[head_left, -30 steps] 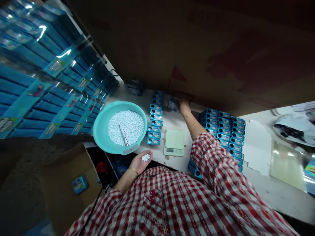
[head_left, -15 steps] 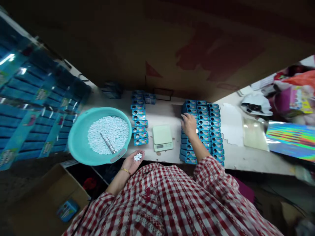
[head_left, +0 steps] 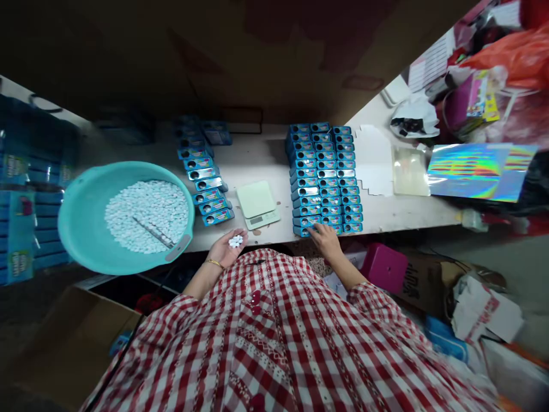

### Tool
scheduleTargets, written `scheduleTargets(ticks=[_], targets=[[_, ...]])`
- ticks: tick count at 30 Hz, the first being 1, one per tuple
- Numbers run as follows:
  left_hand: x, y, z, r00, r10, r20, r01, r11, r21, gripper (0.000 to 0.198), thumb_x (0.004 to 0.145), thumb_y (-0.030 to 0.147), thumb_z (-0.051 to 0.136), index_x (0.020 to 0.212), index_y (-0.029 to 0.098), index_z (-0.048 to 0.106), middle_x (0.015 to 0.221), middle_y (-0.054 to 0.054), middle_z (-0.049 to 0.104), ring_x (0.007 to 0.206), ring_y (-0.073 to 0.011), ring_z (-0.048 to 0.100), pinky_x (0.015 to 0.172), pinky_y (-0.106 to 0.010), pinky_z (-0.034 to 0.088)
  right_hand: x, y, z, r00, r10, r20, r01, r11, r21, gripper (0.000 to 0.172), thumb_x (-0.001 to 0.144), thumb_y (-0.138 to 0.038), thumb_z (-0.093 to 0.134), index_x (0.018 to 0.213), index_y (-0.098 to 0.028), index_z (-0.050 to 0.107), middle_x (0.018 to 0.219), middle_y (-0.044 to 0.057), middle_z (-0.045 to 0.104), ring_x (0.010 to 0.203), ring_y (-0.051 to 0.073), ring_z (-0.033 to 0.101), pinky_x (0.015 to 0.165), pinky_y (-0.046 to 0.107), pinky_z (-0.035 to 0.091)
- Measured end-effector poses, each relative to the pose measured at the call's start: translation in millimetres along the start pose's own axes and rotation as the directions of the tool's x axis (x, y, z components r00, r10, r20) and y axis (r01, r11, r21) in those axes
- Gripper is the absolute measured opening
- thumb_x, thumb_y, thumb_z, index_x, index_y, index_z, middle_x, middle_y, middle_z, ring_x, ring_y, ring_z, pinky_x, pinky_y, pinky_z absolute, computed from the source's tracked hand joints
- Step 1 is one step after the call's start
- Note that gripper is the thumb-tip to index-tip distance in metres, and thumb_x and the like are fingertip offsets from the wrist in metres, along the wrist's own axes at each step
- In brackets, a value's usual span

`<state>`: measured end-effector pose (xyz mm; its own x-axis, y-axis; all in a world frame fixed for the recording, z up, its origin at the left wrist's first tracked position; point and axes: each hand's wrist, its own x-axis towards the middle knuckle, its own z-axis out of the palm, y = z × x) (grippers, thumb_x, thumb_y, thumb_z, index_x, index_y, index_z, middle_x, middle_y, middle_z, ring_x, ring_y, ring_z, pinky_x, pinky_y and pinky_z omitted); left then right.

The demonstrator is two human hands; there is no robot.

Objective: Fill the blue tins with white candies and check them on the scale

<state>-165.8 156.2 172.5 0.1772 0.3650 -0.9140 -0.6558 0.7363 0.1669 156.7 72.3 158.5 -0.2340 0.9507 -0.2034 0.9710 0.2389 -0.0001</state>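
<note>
My left hand (head_left: 226, 248) lies palm up near the table's front edge, cupped around a small heap of white tablets (head_left: 235, 241). My right hand (head_left: 327, 242) rests at the front end of several columns of small blue boxes (head_left: 306, 191). Its fingers are stretched out and the fingertips touch the nearest boxes. The boxes have dark round holes in their upturned ends, and a few white tablets lie on top of some. Between my hands sits a pale green digital scale (head_left: 257, 200) with nothing on its plate.
At the left stands a turquoise basin (head_left: 81, 229) holding many white tablets (head_left: 146, 206) and a metal scoop (head_left: 152, 232). Another column of blue boxes (head_left: 208, 183) stands beside it. A large cardboard box (head_left: 274, 63) borders the back. Iridescent sheets (head_left: 465, 171) lie at the right.
My right hand has moved toward me, from the middle of the left column to its front end. My left hand still holds the tablets. The view has shifted right.
</note>
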Motion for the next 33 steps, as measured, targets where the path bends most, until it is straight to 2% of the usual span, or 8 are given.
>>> scheduleTargets(ticks=[4,7,13,18,21,24,28,33], targets=[[1,-5,6.0,1.000,-0.007,0.024,0.007,1.000,0.018,0.027,0.087,0.011,0.042,0.075,0.005,0.065,0.071,-0.014,0.068,0.068,-0.0163,0.067,0.063,-0.025,0.058,2,8,24,0.977,-0.170,-0.127,0.170,0.985,-0.012,0.024,0.091,-0.020,0.044,0.102,-0.019,0.065,0.114,0.010,0.060,0.097,0.022,0.046,0.078,0.033,0.032],[2,-7,4.8,0.999,-0.003,0.037,0.003,1.000,0.019,0.027,0.087,0.011,0.042,0.075,0.004,0.065,0.072,-0.014,0.068,0.069,-0.0167,0.067,0.062,-0.024,0.057,3,8,27,0.959,-0.221,-0.178,0.222,0.975,-0.014,0.021,0.088,-0.016,0.046,0.095,-0.018,0.066,0.112,0.010,0.061,0.096,0.022,0.045,0.078,0.033,0.033],[3,-5,-6.6,0.999,0.015,0.040,-0.013,0.998,-0.054,0.022,0.085,0.011,0.046,0.078,0.005,0.066,0.073,-0.014,0.068,0.069,-0.0164,0.066,0.064,-0.025,0.057,15,-20,-23,0.958,-0.190,-0.215,0.207,0.977,0.056,0.021,0.085,-0.012,0.046,0.091,-0.018,0.065,0.119,0.010,0.056,0.108,0.024,0.041,0.086,0.036,0.033],[3,-4,-9.3,0.999,0.025,0.038,-0.022,0.996,-0.086,0.023,0.086,0.012,0.046,0.076,0.005,0.066,0.072,-0.013,0.068,0.070,-0.0164,0.066,0.064,-0.025,0.057,84,-68,-64,0.923,-0.318,-0.217,0.339,0.939,0.065,0.026,0.088,-0.011,0.039,0.100,-0.018,0.061,0.121,0.011,0.054,0.102,0.023,0.045,0.086,0.037,0.033],[0,-4,-7.5,0.999,0.035,0.031,-0.032,0.996,-0.088,0.024,0.086,0.012,0.045,0.074,0.006,0.065,0.072,-0.013,0.068,0.069,-0.0159,0.066,0.065,-0.025,0.056,141,-88,-66,0.909,-0.392,-0.144,0.402,0.915,0.041,0.027,0.090,-0.012,0.038,0.105,-0.018,0.059,0.121,0.012,0.054,0.097,0.023,0.047,0.083,0.038,0.034],[-3,-2,-7.9,0.998,0.050,0.025,-0.047,0.994,-0.095,0.025,0.086,0.012,0.044,0.075,0.006,0.065,0.073,-0.013,0.068,0.070,-0.0160,0.066,0.067,-0.025,0.055,171,-99,-60,0.900,-0.422,-0.109,0.429,0.902,0.053,0.026,0.091,-0.014,0.039,0.106,-0.016,0.059,0.122,0.013,0.054,0.100,0.024,0.047,0.084,0.039,0.035],[-3,0,-11.9,0.995,0.036,0.091,-0.027,0.994,-0.102,0.027,0.088,0.013,0.041,0.078,0.006,0.065,0.078,-0.014,0.069,0.074,-0.0167,0.067,0.070,-0.027,0.055,153,-120,-57,0.875,-0.465,-0.131,0.480,0.869,0.122,0.029,0.092,-0.016,0.039,0.115,-0.014,0.056,0.129,0.014,0.050,0.111,0.025,0.043,0.088,0.040,0.037],[-1,-8,-20.9,0.987,-0.056,0.148,0.072,0.992,-0.107,0.032,0.091,0.015,0.036,0.072,0.010,0.062,0.061,-0.005,0.064,0.056,-0.0116,0.062,0.075,-0.029,0.054,113,-163,-57,0.792,-0.605,0.080,0.574,0.783,0.239,0.031,0.091,-0.015,0.041,0.119,-0.010,0.052,0.108,0.014,0.057,0.094,0.021,0.050,0.077,0.035,0.045]])
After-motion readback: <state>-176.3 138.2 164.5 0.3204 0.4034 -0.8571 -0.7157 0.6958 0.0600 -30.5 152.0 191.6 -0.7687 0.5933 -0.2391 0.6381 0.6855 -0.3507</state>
